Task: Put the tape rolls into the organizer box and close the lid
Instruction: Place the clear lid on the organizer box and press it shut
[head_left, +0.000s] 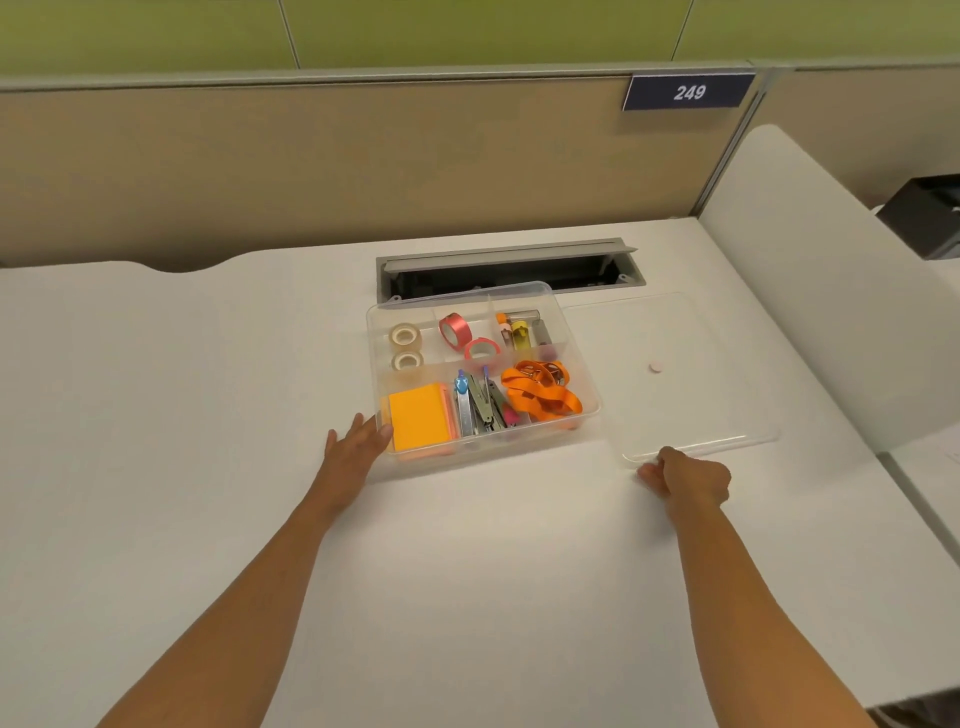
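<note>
Organizer box (480, 374) of clear plastic sits open on my white desk (208, 415), just in front of the grey cable slot (511, 267). Its clear lid (691, 364) lies flat on the desk just to the right of the box, with a small round white disc (655, 368) showing on or under it; I cannot tell which.

Inside the box, the near row holds an orange pad (418, 423) at the left, metal staplers and clips (480, 408) in the middle, and an orange lanyard (543, 389) at the right. In the far row, two clear tape rolls (405, 345) lie in the left compartment and two red tape rolls (465, 338) in the middle one, one standing on edge and tilted, the other lying flat. Small markers (519, 330) fill the far right compartment.

My left hand (356, 444) is spread open, fingers flat against the box's near left corner. My right hand (685, 478) has its fingers curled at the near left edge of the lid, pinching its rim.
</note>
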